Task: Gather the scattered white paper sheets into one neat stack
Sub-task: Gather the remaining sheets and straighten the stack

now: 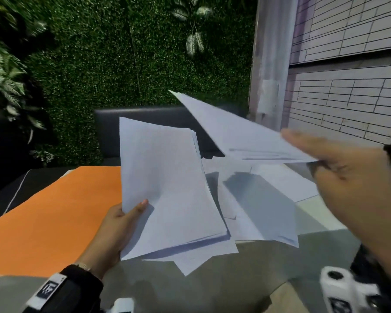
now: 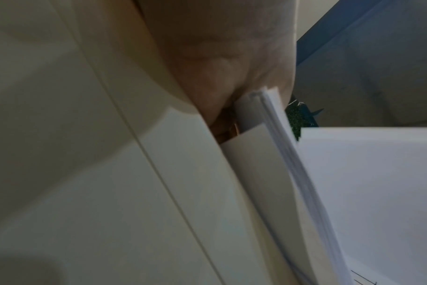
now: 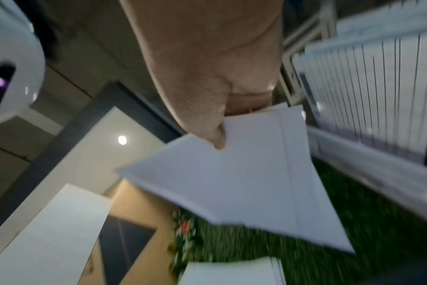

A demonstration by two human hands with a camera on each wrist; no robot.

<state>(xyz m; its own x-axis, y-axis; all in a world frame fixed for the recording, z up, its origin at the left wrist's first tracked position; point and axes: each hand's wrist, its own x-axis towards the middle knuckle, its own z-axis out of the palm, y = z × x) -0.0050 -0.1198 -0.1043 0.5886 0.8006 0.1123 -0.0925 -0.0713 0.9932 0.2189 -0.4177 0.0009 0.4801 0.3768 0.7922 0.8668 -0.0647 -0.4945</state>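
Green hedge wall behind, loose sheets (image 1: 255,213) on the bench (image 1: 212,285). Left hand (image 1: 120,224) pinches the stack (image 1: 167,188) upright at 9 o'clock; right hand (image 1: 357,177) grips more sheets (image 1: 235,132) at 2 o'clock, likely to merge.

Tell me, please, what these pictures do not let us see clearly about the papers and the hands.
- Left hand fingers: head view, hidden behind its bundle.
- Sheets on the table: number unclear, overlapped and shaded.
- Right hand fingers: under its sheets, blurred.
- Right wrist view: sheet edges smeared.
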